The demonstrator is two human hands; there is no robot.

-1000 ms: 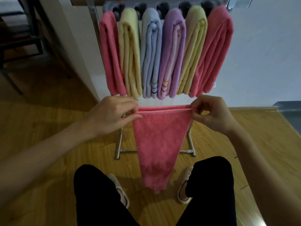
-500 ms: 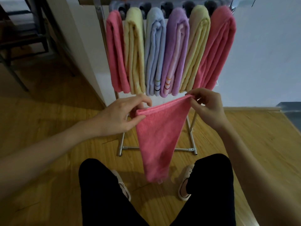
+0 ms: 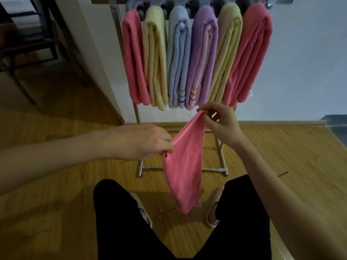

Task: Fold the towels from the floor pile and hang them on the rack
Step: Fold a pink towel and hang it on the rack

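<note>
At centre-left of the frame, the left hand [image 3: 148, 142] pinches the lower corner of a folded coral-pink terry towel [image 3: 183, 169], which hangs mid-frame above the wooden plank floor [image 3: 56, 194]. Right of it, the right hand [image 3: 219, 121] pinches the raised corner. Across the top, a silver metal rack [image 3: 139, 166] carries six folded hanging towels [image 3: 197, 59].
</note>
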